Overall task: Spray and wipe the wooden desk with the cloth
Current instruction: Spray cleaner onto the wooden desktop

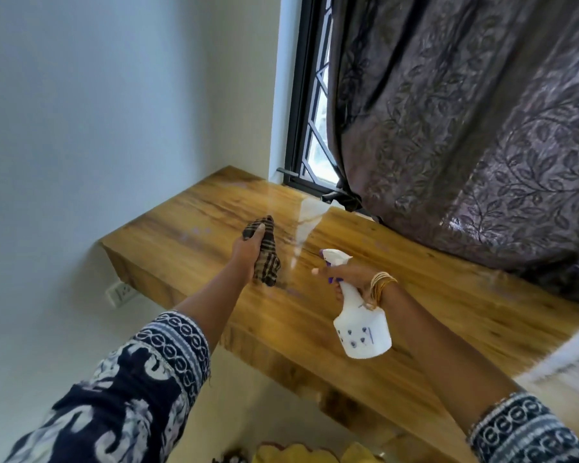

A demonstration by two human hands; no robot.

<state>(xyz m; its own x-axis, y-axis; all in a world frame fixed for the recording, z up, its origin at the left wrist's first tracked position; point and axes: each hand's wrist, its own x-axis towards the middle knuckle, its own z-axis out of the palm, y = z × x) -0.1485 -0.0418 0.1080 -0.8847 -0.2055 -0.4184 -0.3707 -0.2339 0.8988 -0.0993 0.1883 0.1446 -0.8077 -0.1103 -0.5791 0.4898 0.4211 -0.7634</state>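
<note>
Nearest, the right hand (351,274) gripped the neck of a white spray bottle (361,320), forefinger out by the trigger. The bottle was opaque, so its contents could not be told. It hung tilted above the wooden desk (432,295), base toward the person, nozzle aimed up-left toward the far corner. Farther on, the left hand (248,250) clutched a bunched checked cloth (264,252) against the desktop, its long axis running away toward the window (310,105) and curtain (465,128).
</note>
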